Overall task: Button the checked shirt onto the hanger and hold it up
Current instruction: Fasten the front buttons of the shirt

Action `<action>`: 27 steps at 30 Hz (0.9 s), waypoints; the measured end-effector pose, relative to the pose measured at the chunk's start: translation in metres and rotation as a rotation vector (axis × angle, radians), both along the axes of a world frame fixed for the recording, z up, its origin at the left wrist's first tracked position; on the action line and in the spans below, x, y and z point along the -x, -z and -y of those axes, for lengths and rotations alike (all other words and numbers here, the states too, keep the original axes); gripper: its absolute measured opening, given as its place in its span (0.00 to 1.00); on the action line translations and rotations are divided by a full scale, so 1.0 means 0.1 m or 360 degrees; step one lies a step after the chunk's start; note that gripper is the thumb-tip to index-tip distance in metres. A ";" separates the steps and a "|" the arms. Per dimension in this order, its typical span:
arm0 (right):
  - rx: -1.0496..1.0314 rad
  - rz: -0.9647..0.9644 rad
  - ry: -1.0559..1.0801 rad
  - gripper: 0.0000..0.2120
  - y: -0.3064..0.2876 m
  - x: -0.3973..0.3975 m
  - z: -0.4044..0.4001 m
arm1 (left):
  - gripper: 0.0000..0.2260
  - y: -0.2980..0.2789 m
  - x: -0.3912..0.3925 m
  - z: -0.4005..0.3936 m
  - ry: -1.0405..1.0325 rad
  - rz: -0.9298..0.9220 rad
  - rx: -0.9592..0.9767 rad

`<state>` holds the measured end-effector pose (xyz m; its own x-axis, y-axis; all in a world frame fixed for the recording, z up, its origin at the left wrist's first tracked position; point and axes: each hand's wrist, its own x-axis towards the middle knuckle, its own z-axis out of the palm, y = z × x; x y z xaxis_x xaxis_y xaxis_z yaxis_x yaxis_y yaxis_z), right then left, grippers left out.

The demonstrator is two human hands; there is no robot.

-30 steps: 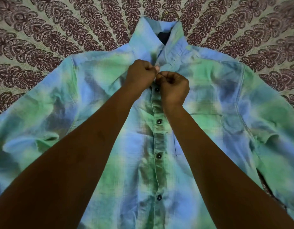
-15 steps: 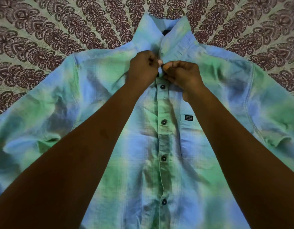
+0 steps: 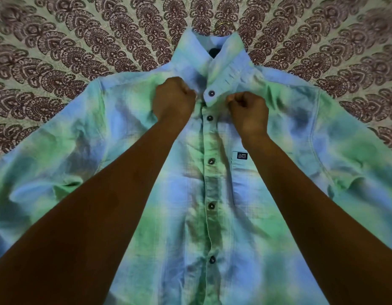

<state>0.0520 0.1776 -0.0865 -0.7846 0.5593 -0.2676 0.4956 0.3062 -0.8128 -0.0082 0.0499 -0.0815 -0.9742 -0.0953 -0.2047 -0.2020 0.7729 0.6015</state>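
I see both grips fisted on the shirt (image 3: 212,194) either side of its collar button (image 3: 211,93): left hand (image 3: 173,99), right hand (image 3: 247,111). The hanger (image 3: 223,25) hook barely shows above the collar.

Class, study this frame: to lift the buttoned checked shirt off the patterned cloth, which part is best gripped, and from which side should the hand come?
Probably the hanger hook, reached from the far side, above the collar. The checked shirt lies flat and buttoned, and only the hook's curved wire pokes out past the collar onto the patterned cloth, free for fingers to curl under.
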 end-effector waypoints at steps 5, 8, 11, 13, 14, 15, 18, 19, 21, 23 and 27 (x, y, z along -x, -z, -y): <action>0.0075 -0.0099 0.0042 0.08 -0.21 -0.56 0.04 | 0.08 -0.26 -0.46 0.10 0.0040 -0.0052 -0.0331; 0.0112 -0.0204 0.0030 0.08 -0.31 -1.05 0.12 | 0.12 -0.39 -0.90 0.14 0.0148 0.0020 -0.0639; 0.0083 -0.0172 0.0031 0.08 -0.43 -1.61 0.13 | 0.11 -0.53 -1.43 0.18 0.0296 0.0029 -0.0566; 0.0076 -0.0126 0.0069 0.09 -0.57 -2.06 0.11 | 0.10 -0.62 -1.84 0.22 0.0376 0.0031 -0.0542; 0.0057 -0.0106 0.0073 0.09 -0.61 -2.26 0.10 | 0.10 -0.65 -2.01 0.23 0.0411 0.0047 -0.0519; 0.0023 -0.0072 0.0088 0.09 -0.67 -2.52 0.06 | 0.11 -0.70 -2.23 0.21 0.0466 0.0071 -0.0480; -0.0010 0.0032 0.0110 0.10 -0.72 -3.16 -0.07 | 0.12 -0.79 -2.73 0.16 0.0581 0.0135 -0.0420; -0.0025 0.0063 0.0121 0.10 -0.72 -3.36 -0.14 | 0.14 -0.82 -2.89 0.12 0.0619 0.0147 -0.0411; -0.0028 0.0114 0.0189 0.09 -0.69 -3.76 -0.28 | 0.16 -0.86 -3.20 0.00 0.0700 0.0171 -0.0379; -0.0008 0.0137 0.0319 0.08 -0.64 -4.11 -0.44 | 0.18 -0.86 -3.49 -0.18 0.0762 0.0226 -0.0382; 0.0130 0.0209 0.0398 0.15 -0.59 -4.65 -0.79 | 0.16 -0.81 -4.01 -0.64 0.0846 0.0207 -0.0351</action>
<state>0.5172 0.2569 -0.0277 -0.5807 0.7033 -0.4101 0.6501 0.0974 -0.7535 0.3929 0.1144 -0.0004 -0.8421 0.4578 -0.2852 0.0960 0.6475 0.7560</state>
